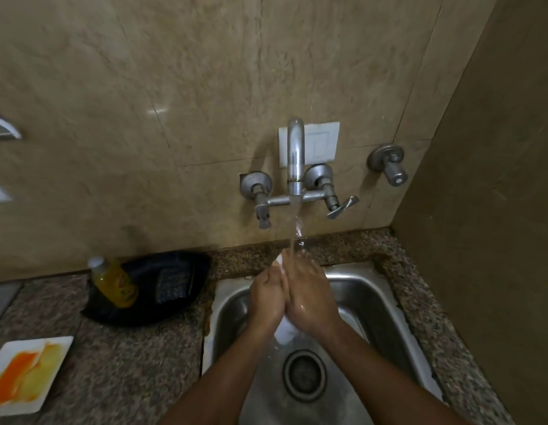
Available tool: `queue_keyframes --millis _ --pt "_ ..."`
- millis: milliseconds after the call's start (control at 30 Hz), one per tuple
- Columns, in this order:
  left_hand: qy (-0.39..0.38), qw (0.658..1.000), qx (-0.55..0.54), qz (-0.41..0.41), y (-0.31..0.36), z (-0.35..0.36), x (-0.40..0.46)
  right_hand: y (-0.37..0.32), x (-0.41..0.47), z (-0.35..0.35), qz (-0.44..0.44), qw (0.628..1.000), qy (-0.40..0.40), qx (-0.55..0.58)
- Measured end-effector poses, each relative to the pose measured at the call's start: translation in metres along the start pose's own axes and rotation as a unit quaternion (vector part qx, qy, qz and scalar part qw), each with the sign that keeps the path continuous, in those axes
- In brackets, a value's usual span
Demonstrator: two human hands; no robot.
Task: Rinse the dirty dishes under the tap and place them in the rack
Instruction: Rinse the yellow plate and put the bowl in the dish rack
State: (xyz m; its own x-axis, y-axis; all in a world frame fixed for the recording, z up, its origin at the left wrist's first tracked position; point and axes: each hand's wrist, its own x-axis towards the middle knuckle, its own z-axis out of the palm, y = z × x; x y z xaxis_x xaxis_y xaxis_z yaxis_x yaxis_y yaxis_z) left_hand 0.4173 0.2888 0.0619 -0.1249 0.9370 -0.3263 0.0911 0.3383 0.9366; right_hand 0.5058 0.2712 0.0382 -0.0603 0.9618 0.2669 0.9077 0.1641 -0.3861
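Note:
My left hand [266,297] and my right hand [309,297] are pressed together over the steel sink [374,299], gripping a white dish [286,332] held on edge between the palms. Only its top corner and lower edge show. Water runs from the wall tap [294,154] onto the dish and my fingers. A second white square plate [24,374], smeared orange and yellow, lies on the counter at the lower left.
A yellow dish-soap bottle [115,283] stands in a black tray [162,289] with a dark scrubber, left of the sink. The drain [304,375] sits below my wrists. A separate valve [389,164] sticks out of the wall at right. Speckled granite counter [128,363] surrounds the sink.

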Motion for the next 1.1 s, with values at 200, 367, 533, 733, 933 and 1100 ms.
queue_keyframes --millis 200,367,533,733,933,1100 --pt "-0.019 0.996 -0.076 -0.049 0.009 -0.001 0.002 -0.007 0.008 0.008 0.042 0.998 0.020 -0.044" --pt "-0.072 0.958 -0.240 -0.141 0.017 0.003 0.009 0.015 -0.002 0.012 0.005 0.998 0.045 -0.041" --pt "-0.020 0.894 -0.355 -0.272 0.010 -0.007 0.023 0.016 -0.016 0.014 -0.081 0.996 0.037 -0.023" --pt "0.028 0.892 -0.386 -0.235 -0.008 -0.010 0.019 0.027 -0.011 0.016 0.232 0.907 0.114 0.332" --pt "0.073 0.877 -0.401 -0.253 -0.007 -0.011 0.007 0.023 0.014 0.017 0.368 0.855 0.111 0.349" --pt "0.094 0.886 -0.401 -0.211 -0.016 -0.016 0.000 0.025 0.032 0.008 0.216 0.973 0.052 0.064"
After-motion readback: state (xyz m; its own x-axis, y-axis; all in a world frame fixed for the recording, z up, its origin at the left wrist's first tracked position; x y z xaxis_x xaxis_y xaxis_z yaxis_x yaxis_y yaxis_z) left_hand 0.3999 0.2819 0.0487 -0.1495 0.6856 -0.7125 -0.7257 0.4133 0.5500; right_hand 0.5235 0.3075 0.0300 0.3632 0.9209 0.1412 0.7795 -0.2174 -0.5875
